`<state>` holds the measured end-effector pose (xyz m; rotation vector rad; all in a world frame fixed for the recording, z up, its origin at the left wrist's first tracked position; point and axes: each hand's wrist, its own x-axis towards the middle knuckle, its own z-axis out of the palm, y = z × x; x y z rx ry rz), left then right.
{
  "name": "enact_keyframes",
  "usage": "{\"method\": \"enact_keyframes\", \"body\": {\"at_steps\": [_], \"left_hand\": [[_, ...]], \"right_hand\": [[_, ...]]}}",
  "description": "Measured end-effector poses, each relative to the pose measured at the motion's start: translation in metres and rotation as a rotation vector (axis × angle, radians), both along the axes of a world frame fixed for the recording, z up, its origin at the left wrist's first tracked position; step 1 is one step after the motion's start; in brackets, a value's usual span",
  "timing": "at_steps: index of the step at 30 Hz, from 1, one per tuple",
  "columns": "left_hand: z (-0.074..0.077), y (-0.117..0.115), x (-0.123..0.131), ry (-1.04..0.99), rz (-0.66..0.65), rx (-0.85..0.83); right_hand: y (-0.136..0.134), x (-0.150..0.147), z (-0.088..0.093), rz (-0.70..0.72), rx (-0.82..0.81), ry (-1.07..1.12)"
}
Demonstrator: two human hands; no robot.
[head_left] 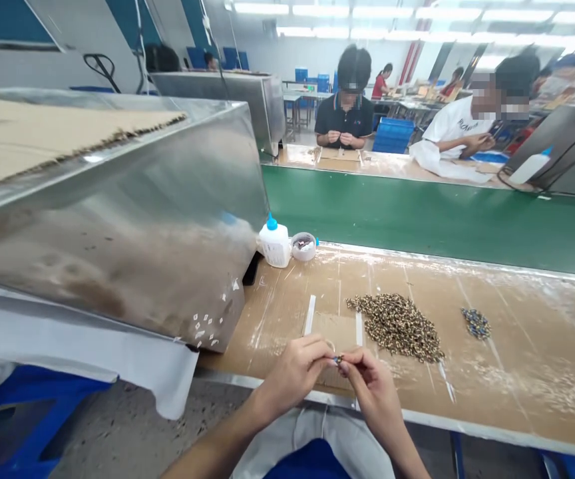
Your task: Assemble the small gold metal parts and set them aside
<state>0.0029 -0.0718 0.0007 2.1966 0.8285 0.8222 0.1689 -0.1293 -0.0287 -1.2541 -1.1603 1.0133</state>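
Note:
My left hand (295, 376) and my right hand (367, 392) meet just above the near edge of a cardboard-covered workbench (527, 372). Their fingertips pinch a tiny blue and metallic piece (338, 359), too small to identify exactly. Beyond my right hand lies a heap of small speckled gold-brown beads (394, 326). A smaller heap of blue beads (476, 324) sits further right. Two narrow white strips (309, 315) stand upright on the cardboard just beyond my left hand.
A large stainless steel housing (108, 219) fills the left side. A white glue bottle (275, 243) and a small round container (303, 246) stand at the bench's far end. A green conveyor belt (417, 219) runs behind, with two seated co-workers (347, 113) beyond it.

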Motion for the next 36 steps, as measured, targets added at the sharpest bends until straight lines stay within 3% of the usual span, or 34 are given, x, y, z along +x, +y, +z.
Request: {"method": "enact_keyframes", "body": {"at_steps": [10,21,36], "left_hand": [[-0.01,0.003,-0.002,0.054,-0.147,0.053],[-0.003,0.013,-0.002,-0.023,-0.068,0.05],[-0.007,0.003,0.005,0.024,-0.166,0.103]], "right_hand": [[0.004,0.011,0.003,0.183,0.078,-0.127],[0.006,0.0,-0.003,0.021,-0.051,0.124],[-0.009,0.016,0.012,0.109,-0.013,-0.144]]}}
